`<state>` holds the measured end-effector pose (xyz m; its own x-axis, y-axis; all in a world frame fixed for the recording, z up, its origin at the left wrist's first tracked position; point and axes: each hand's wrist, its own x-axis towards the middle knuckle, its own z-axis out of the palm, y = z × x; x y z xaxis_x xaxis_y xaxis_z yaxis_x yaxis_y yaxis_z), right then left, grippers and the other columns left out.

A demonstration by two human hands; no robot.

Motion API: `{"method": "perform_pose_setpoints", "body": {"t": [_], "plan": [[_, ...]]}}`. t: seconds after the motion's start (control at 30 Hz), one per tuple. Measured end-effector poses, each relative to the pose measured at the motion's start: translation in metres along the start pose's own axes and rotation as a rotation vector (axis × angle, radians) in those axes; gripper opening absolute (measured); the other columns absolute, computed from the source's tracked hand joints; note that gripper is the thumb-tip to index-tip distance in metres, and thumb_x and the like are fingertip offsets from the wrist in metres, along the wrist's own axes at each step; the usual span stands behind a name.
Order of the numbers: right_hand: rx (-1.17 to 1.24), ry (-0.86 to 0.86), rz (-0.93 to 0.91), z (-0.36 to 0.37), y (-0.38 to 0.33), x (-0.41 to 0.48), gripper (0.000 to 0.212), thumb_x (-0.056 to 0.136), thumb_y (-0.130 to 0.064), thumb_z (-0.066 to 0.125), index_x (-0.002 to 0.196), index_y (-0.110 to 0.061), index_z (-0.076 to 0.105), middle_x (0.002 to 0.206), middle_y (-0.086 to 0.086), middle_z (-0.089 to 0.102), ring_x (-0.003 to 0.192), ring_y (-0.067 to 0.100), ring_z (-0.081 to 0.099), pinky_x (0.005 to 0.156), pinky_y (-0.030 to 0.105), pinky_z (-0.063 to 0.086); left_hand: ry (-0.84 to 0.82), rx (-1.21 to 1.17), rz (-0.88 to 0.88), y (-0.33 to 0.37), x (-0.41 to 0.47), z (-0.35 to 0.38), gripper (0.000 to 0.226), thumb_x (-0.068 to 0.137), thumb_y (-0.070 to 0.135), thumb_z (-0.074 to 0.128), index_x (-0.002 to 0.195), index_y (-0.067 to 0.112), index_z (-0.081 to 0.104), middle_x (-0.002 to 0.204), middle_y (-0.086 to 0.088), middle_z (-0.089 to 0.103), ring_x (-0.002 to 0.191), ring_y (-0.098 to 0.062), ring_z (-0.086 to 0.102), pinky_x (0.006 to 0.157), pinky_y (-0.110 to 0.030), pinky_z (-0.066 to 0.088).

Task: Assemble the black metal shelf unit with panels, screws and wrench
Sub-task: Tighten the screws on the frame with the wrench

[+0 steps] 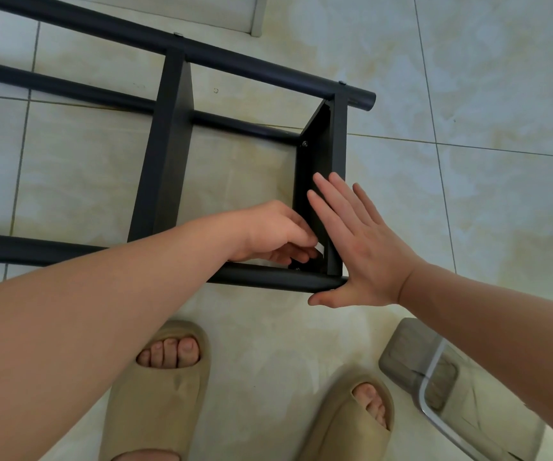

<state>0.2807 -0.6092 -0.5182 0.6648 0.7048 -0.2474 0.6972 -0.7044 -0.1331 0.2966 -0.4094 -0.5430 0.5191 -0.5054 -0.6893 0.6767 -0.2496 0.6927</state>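
**Both hands at the shelf's near corner**

Shelf unit (262, 69): black, partly built, lies on its side on the tiled floor (468, 94), in front of the feet.

Top pole (102, 26): runs from upper left down to the right and ends past the end panel (315, 161). Floor pole (69, 88): lies below it and meets the end panel beside a screw (304, 144). Near pole (268, 277): crosses just ahead of the toes, partly hidden under the left forearm.

Mid panel (168, 154): spans from the top pole to the near pole, edge-on. End panel: stands at the right end of the frame, joined to the top pole and reaching down to the near pole.

Left hand (275, 232): reaches into the inside corner where end panel meets near pole, fingers curled toward something small and dark. Cannot tell what it is, or whether it is gripped.

Right hand (361, 251): spread flat with straight fingers (331, 201) laid along the end panel's outer edge, thumb (325, 299) under the tip of the near pole. Holds nothing.

Hands close together, the panel's edge between them.

Slippers (165, 390): tan, open-toed, one on each foot, at the bottom of the view. Box (411, 357): grey with a clear part, on the floor just right of the right foot, partly behind the right forearm.
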Motion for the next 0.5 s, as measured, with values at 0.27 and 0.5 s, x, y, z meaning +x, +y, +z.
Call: {"method": "perform_pose_setpoints", "body": {"t": [0.27, 0.5], "plan": [[0.005, 0.004, 0.001, 0.0002, 0.0004, 0.0002, 0.132, 0.071, -0.090, 0.051, 0.160, -0.001, 0.010, 0.169, 0.016, -0.002, 0.156, 0.032, -0.008, 0.124, 0.060, 0.011, 0.007, 0.047, 0.035, 0.0006, -0.0020, -0.0029, 0.009, 0.098, 0.020, 0.062, 0.097, 0.018, 0.070, 0.087, 0.003, 0.074, 0.071, -0.006, 0.061, 0.069, -0.024, 0.045], [0.006, -0.001, 0.007, 0.0004, 0.0002, -0.0001, 0.132, 0.071, -0.091, 0.050, 0.160, -0.001, 0.011, 0.169, 0.015, -0.003, 0.156, 0.031, -0.009, 0.124, 0.059, 0.010, 0.028, 0.178, 0.066, -0.0001, -0.0027, -0.0020, 0.013, 0.099, 0.024, 0.060, 0.090, 0.022, 0.068, 0.079, 0.007, 0.070, 0.071, -0.007, 0.058, 0.067, -0.023, 0.045]]}}
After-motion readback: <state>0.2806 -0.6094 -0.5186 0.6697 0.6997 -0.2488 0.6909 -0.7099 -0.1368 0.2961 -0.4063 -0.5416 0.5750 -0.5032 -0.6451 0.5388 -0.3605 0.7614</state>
